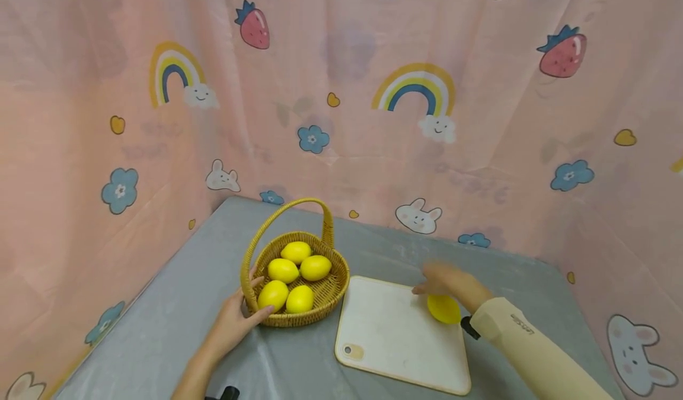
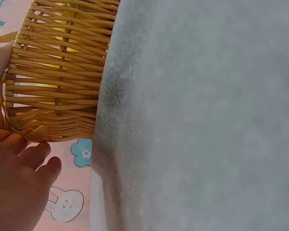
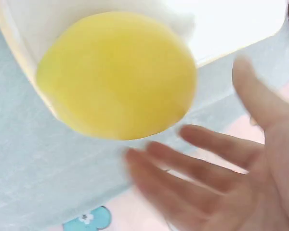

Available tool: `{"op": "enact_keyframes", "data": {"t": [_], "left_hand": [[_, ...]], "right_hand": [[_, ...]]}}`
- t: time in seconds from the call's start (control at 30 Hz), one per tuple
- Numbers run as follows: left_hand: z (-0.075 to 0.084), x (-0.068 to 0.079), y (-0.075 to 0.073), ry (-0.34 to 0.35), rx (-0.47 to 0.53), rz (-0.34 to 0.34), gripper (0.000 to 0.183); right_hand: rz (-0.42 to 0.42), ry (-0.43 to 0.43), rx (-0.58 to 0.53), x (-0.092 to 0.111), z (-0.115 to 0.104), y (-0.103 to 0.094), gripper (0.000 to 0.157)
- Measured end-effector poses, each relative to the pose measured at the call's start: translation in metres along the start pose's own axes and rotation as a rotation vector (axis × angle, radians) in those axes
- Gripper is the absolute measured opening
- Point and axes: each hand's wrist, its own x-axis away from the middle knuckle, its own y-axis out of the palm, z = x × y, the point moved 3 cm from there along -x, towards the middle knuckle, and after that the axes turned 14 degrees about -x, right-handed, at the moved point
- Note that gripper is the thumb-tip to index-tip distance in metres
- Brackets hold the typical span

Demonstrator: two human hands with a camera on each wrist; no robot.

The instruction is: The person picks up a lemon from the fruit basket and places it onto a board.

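Note:
A round wicker basket (image 1: 335, 287) with a tall arched handle holds several yellow lemons (image 1: 315, 268). My left hand (image 1: 235, 320) grips its near left side, thumb over the rim by a lemon and fingers around the outside; the left wrist view shows the woven wall (image 2: 58, 72) beside that hand (image 2: 19, 178). One more lemon (image 1: 444, 310) is at the right side of a white cutting board (image 1: 397, 335). Just beyond it is my right hand (image 1: 448, 282), blurred. In the right wrist view its fingers (image 3: 216, 168) are spread, with a gap between them and the lemon (image 3: 118, 77).
A grey cloth covers the table (image 1: 176, 305). The board lies right of the basket, its handle hole (image 1: 348, 349) at the near left corner. A pink patterned curtain (image 1: 341, 169) hangs around the table's back and sides.

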Motion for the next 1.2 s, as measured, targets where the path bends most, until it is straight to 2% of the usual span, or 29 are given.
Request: {"op": "enact_keyframes", "data": {"t": [0.07,0.13,0.4,0.57,0.87,1.03,1.2], "left_hand": [[0.000,0.000,0.000,-0.005,0.001,0.001,0.073],[0.000,0.000,0.000,-0.009,0.008,-0.001,0.073],[-0.002,-0.002,-0.001,-0.064,0.018,-0.029,0.076],[-0.003,-0.004,-0.001,-0.088,0.023,-0.036,0.076],[-0.005,-0.004,0.002,-0.077,0.056,-0.018,0.075],[-0.007,-0.003,0.003,-0.067,0.085,0.006,0.073],[-0.008,-0.004,0.004,-0.050,0.086,0.022,0.072]], "right_hand": [[0.075,-0.096,0.032,-0.004,-0.008,-0.003,0.033],[0.113,-0.177,0.054,-0.008,-0.018,-0.005,0.019],[0.129,-0.431,0.098,-0.025,-0.076,-0.018,0.010],[0.124,-0.567,0.125,-0.031,-0.117,-0.020,0.016],[0.055,-0.586,0.152,-0.047,-0.172,-0.011,0.020],[0.019,-0.597,0.132,-0.053,-0.193,-0.004,0.022],[-0.002,-0.592,0.169,-0.057,-0.209,0.000,0.025]]}}
